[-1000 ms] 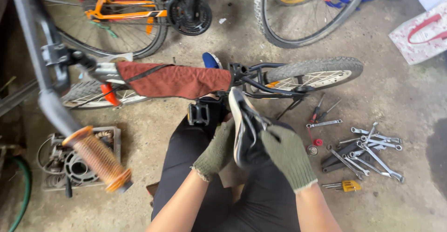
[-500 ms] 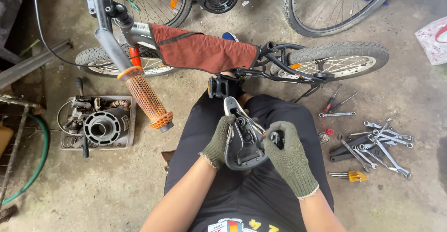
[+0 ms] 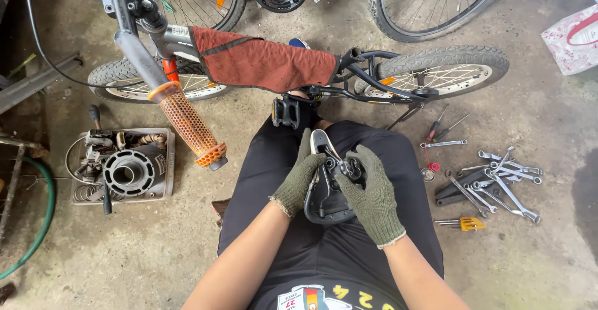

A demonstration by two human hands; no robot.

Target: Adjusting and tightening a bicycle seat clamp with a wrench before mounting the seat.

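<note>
Both gloved hands clasped on a black bicycle saddle [image 3: 324,192] held upside down over the lap: left hand [image 3: 300,182] gripping its side, right hand [image 3: 372,193] closed around the rail clamp underneath. Just beyond the knees, a small bicycle [image 3: 374,76] lying on the concrete floor [image 3: 249,136], red rag [image 3: 265,64] draped over the frame. Wrenches [image 3: 492,182] scattered to the right.

Head cam, steep down, close.
</note>
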